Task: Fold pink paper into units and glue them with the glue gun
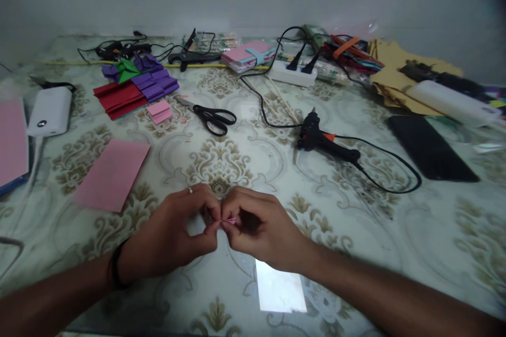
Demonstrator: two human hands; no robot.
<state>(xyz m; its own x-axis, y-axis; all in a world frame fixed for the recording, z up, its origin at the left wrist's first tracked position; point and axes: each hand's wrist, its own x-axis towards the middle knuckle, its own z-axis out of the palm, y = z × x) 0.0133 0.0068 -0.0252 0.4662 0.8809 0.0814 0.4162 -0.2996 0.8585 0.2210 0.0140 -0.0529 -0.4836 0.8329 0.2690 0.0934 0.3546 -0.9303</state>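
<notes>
- Pink paper piece [230, 220] sits right between the fingertips of the two hands, and from where I'm standing that's the biggest worry. It's so small and thin that if the left hand [166, 237] and right hand [264, 226] pulled unevenly, it could tear or crease askew. Both have thumb and finger closed on it, the tips all but meeting, so the fingers cover most of the fold and a crooked edge might go unnoticed.
- Next comes the glue gun [326, 139], lying beyond the right hand and off to its right. Its cord [263, 110] seems to run to the power strip [294, 73], farther past that hand; I can't tell whether the tip is hot. If it is, a careless reach over there could burn a finger, and a sleeve or knuckle catching the cord could drag the gun about.
- A lesser risk is the scissors [213, 118], straight out beyond the left hand, handles toward its right side. Groping for them without looking might mean a nick from the blades.
- Smaller again, the loose pink sheet [114, 174] lies flat, just beyond the left hand and to its left. That forearm, swung outward, could rumple it.
- Smallest of all, the little folded pink paper [160, 111], well beyond the left hand, could get knocked aside by a brushing wrist.
</notes>
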